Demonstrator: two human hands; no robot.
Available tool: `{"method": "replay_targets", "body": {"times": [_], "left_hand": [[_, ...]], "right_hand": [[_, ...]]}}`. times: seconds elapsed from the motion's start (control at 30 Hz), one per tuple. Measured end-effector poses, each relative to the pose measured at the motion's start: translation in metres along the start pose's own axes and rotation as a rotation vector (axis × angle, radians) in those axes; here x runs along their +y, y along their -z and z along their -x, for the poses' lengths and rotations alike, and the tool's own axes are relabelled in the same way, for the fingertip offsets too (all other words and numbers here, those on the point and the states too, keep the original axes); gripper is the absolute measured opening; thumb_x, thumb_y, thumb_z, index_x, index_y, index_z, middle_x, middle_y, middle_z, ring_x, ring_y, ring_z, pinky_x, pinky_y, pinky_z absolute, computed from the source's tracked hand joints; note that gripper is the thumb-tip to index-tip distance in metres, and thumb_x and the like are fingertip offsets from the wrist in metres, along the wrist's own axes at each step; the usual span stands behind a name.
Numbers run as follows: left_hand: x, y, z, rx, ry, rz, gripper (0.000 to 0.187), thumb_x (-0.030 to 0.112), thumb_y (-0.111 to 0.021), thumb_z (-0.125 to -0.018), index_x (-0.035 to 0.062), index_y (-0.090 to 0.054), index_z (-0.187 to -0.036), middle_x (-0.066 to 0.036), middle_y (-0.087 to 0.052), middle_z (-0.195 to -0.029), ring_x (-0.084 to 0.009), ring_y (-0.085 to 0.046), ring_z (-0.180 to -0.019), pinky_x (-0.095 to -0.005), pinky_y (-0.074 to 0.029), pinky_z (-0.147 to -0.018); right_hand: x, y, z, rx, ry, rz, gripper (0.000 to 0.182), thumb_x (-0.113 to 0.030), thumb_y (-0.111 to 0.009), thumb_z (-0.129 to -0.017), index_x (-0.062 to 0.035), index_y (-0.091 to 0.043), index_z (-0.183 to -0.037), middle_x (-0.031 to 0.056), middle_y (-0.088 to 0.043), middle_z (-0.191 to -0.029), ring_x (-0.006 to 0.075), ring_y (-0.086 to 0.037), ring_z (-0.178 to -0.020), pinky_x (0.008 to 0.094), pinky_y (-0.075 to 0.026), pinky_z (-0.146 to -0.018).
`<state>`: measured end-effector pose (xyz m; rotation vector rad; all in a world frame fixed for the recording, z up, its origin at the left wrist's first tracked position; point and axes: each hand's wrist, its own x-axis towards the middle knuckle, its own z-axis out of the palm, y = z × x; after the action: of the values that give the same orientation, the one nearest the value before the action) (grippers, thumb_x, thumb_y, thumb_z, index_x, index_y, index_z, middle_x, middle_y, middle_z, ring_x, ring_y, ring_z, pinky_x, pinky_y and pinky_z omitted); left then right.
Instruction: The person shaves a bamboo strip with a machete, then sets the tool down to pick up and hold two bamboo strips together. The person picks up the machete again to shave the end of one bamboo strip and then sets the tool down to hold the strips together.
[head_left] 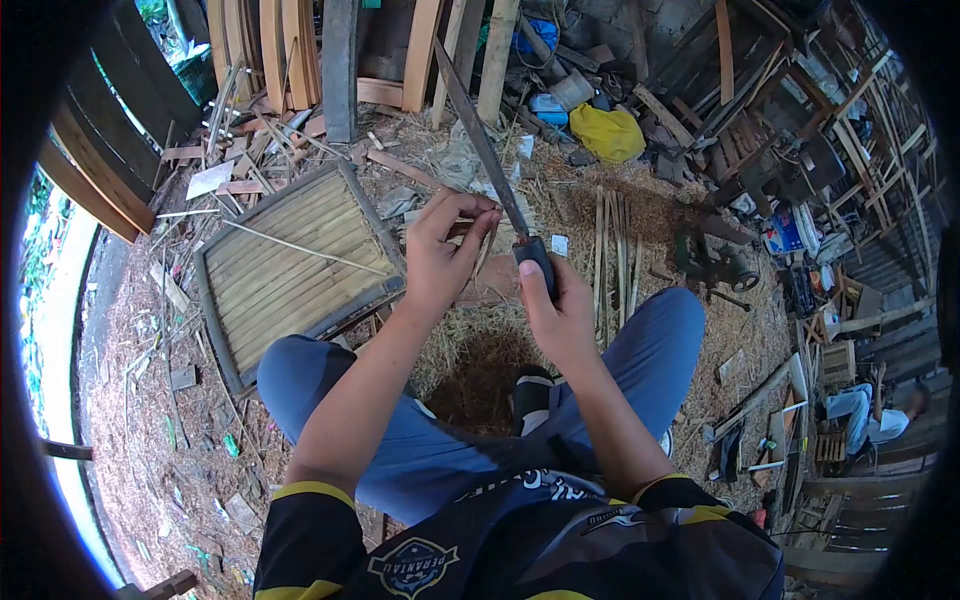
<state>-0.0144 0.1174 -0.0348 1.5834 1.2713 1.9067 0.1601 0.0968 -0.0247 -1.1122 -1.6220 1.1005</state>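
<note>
My right hand (555, 305) grips the dark handle of a long knife (480, 135) whose blade points up and away to the left. My left hand (445, 250) pinches a thin bamboo strip (483, 250) right beside the blade, near the handle. Both hands are held above my knees in blue trousers, over a pile of shavings (480, 350) on the ground.
A woven bamboo panel (290, 260) in a frame lies on the ground to the left. Bamboo strips (615, 240) lie to the right. Planks lean at the back, beside a yellow bag (608, 132). A seated person (870, 415) is at the far right.
</note>
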Motion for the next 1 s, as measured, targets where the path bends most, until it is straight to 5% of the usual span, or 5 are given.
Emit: {"method": "replay_targets", "body": {"times": [1.0], "left_hand": [[-0.006, 0.008, -0.01, -0.017, -0.032, 0.004, 0.01, -0.006, -0.069, -0.089, -0.0046, -0.066, -0.098, -0.01, -0.067, -0.094, -0.0168, -0.07, -0.085, -0.0286, -0.059, -0.075]], "right_hand": [[0.004, -0.003, -0.01, -0.04, -0.115, -0.131, 0.037, -0.036, -0.061, -0.102, -0.0012, -0.062, -0.09, -0.001, -0.052, -0.065, 0.0076, -0.045, -0.058, 0.0287, -0.038, -0.053]]}}
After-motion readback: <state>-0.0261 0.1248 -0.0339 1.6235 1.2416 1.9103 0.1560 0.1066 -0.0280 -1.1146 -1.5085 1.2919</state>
